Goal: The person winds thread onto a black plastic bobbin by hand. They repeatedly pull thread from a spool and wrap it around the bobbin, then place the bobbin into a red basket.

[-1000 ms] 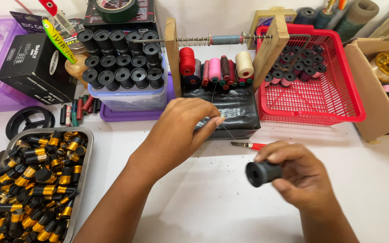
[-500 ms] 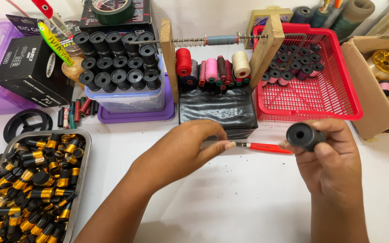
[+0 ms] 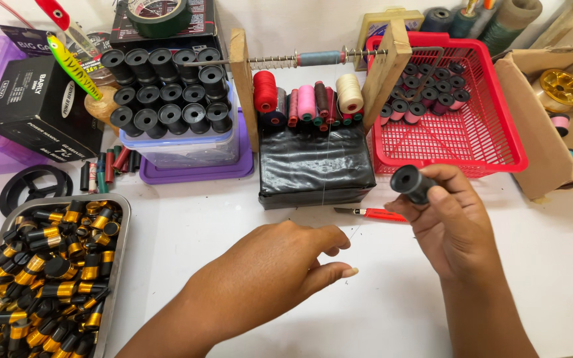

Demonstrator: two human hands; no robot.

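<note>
Two hands work over a white tabletop (image 3: 366, 311) in the head view. Right hand (image 3: 452, 229) grips a black cylindrical bobbin (image 3: 411, 183) between thumb and curled fingers, raised just near of the red mesh basket (image 3: 492, 142). Left hand (image 3: 280, 265) hovers low, fingers loosely closed, seemingly pinching a fine thread; I cannot tell for sure. Between them lies a red-handled craft knife (image 3: 374, 213), by a glossy black block (image 3: 313, 169) bearing coloured thread spools (image 3: 306, 103). Far left, a metal tray (image 3: 126, 225) heaps black-and-gold ferrules. Bare tabletop lies nearside right.
</note>
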